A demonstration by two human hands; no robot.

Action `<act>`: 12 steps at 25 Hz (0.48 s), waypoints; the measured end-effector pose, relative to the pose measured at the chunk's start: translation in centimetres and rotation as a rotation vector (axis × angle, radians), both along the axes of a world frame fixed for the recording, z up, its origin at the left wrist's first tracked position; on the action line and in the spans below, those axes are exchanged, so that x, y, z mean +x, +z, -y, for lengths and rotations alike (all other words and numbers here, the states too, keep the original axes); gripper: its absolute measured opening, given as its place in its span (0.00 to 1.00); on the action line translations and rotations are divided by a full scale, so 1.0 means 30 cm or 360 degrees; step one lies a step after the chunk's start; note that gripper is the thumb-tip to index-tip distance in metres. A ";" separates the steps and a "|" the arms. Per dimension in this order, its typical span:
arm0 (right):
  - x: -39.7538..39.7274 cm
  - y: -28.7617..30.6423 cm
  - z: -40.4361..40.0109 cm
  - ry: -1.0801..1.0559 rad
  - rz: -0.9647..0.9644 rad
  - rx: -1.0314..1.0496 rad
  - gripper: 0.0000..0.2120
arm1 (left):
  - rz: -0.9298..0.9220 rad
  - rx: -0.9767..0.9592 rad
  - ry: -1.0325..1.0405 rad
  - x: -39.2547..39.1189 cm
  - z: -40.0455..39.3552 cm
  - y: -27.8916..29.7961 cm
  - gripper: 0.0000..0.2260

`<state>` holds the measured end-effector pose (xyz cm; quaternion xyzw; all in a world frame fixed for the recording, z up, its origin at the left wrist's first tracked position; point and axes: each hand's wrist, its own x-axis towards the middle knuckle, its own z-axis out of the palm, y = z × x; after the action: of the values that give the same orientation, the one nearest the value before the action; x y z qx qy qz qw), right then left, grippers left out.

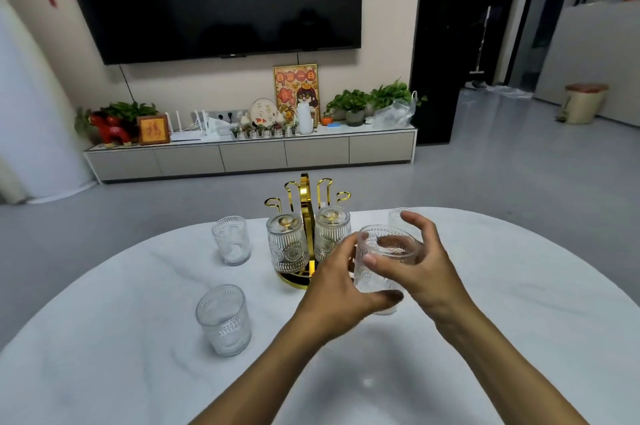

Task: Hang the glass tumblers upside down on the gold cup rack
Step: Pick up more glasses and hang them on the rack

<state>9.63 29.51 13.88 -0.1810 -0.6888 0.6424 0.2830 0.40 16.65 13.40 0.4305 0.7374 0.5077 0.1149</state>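
Observation:
The gold cup rack (304, 196) stands mid-table with two embossed tumblers hung upside down on it, one on the left (287, 241) and one on the right (330, 232). Its rear hooks are bare. In front of the rack, to its right, both hands hold a glass tumbler (382, 260) above the table, mouth up and tilted. My left hand (341, 289) cups its lower side. My right hand (420, 258) grips its right side, thumb on the front. Two upright tumblers stand at left, one far (231, 240) and one near (223, 320). Another tumbler (394, 215) peeks out behind my right fingers.
The table (104, 338) is white marble with a rounded far edge. Beyond it lie grey floor, a low TV cabinet (249, 156) with plants and ornaments, and a wall-mounted television.

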 end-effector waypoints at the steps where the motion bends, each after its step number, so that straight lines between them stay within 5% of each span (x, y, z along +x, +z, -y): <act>1: 0.003 0.021 0.026 0.0020 -0.0059 -0.0051 0.36 | 0.0000 0.0043 0.0030 -0.002 0.027 0.021 0.33; 3: 0.002 0.051 0.044 -0.0037 -0.0087 -0.0393 0.25 | 0.0023 0.0163 0.0089 -0.021 0.069 0.063 0.34; 6: -0.015 0.080 0.076 0.0337 0.0394 -0.0870 0.29 | 0.0120 0.0392 0.0049 -0.062 0.096 0.113 0.35; 8: -0.059 0.098 0.105 0.0591 0.0310 -0.1225 0.29 | 0.0050 0.0407 -0.0027 -0.088 0.089 0.141 0.35; 12: -0.179 0.126 0.061 0.0411 0.0011 -0.1480 0.24 | -0.0125 0.0198 -0.0157 -0.201 0.068 0.193 0.33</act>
<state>4.25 27.69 17.66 -0.2035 -0.3464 0.9115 0.0879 -5.64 14.62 19.18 0.4921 0.6863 0.5289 0.0838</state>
